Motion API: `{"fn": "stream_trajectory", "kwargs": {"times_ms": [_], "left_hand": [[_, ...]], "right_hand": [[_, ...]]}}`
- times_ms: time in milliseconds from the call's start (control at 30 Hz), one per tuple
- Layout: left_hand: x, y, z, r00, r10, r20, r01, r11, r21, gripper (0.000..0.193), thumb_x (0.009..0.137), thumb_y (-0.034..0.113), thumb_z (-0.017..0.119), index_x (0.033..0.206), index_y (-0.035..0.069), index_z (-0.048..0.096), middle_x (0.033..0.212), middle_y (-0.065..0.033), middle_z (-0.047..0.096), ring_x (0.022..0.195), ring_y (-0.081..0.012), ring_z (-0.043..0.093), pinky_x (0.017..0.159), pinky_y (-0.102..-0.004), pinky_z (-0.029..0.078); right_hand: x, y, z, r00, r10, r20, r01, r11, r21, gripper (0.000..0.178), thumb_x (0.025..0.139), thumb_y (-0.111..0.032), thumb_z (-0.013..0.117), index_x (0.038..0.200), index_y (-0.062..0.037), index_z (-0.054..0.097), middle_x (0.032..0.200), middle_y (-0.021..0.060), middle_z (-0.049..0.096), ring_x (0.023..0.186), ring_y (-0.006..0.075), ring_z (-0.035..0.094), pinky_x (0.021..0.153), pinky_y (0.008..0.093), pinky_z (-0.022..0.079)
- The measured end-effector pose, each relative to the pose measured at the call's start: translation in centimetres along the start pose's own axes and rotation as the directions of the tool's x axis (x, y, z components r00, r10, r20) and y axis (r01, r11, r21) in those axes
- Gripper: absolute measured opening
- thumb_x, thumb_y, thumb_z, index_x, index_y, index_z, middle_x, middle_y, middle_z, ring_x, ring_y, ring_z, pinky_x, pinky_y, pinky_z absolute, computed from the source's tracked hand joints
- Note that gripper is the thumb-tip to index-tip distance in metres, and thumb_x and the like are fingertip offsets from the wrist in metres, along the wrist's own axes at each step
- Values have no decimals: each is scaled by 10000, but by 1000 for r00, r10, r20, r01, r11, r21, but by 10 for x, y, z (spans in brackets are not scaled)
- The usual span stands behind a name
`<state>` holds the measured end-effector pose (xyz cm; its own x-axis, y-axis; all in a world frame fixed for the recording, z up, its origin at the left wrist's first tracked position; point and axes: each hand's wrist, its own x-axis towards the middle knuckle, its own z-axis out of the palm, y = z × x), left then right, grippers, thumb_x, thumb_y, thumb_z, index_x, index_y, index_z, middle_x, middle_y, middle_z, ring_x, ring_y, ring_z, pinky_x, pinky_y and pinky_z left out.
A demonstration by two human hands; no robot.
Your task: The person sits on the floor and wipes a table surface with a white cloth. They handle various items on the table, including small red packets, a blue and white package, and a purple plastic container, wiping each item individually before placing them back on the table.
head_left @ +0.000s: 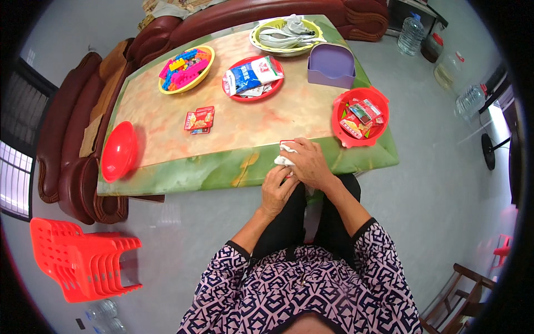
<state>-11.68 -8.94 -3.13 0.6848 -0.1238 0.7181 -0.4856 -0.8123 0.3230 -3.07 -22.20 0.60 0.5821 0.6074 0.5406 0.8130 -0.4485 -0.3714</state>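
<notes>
At the table's near edge my two hands meet. My right hand [311, 165] is closed over a crumpled white tissue [285, 159], pressing it on a small red packet [286, 142] that is mostly covered. My left hand [276, 191] grips the packet's near end with curled fingers; just a bit of red shows there. To the right stands a red basin [340, 133] with several snack packets inside. Left of my hands, a few small red packets [199, 119] lie in a loose pile on the tabletop.
On the marbled table [156, 139] are a tilted red bowl [119, 151], a yellow bowl of toy bricks [189, 69], a red plate with a blue-and-white package [250, 75], a purple box [331, 69] and a basin of spoons [286, 36]. Stacked red chairs [83, 259] stand left.
</notes>
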Motion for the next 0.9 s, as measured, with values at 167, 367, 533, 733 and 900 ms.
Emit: {"fn": "stream_trajectory", "kwargs": {"times_ms": [167,367,533,733,900], "left_hand": [[13,12,-7,995,-79,65,80,997,-4,337,717,103,761,1034,76,652,989,-85,590,995,-291,566,872,-392,448],[17,2,-14,983,-118,137,125,991,-45,214,772,52,714,981,26,678,938,-112,579,896,-277,583,765,-345,491],[38,-1,-15,744,-655,-134,495,674,-549,122,954,92,533,975,-19,579,957,-101,616,877,-178,614,710,-301,525],[28,-22,-3,382,-800,463,594,-171,-786,130,970,107,486,1021,-2,535,984,-96,629,902,-151,634,817,-308,548],[31,-25,-7,370,-754,542,528,-309,-791,211,972,90,457,1131,-3,560,991,-62,638,781,-111,631,607,-226,534]], "right_hand": [[18,26,25,951,281,-127,-276,959,60,267,791,-120,595,1054,-116,641,1161,96,595,1099,307,508,914,441,391],[22,50,20,742,658,-129,-399,588,704,263,856,-94,546,1100,-30,621,965,157,660,829,271,630,743,331,483],[22,2,-10,646,715,-267,-320,571,756,296,850,-36,538,1137,-4,598,1051,155,635,926,260,604,832,355,472],[10,-44,16,949,254,-185,-227,961,156,457,748,-35,605,1203,-77,587,1197,146,558,1182,307,476,951,424,375],[9,-36,34,977,135,-163,-135,991,10,402,755,-160,656,1148,-96,605,1182,106,576,1153,258,509,905,405,371]]}}
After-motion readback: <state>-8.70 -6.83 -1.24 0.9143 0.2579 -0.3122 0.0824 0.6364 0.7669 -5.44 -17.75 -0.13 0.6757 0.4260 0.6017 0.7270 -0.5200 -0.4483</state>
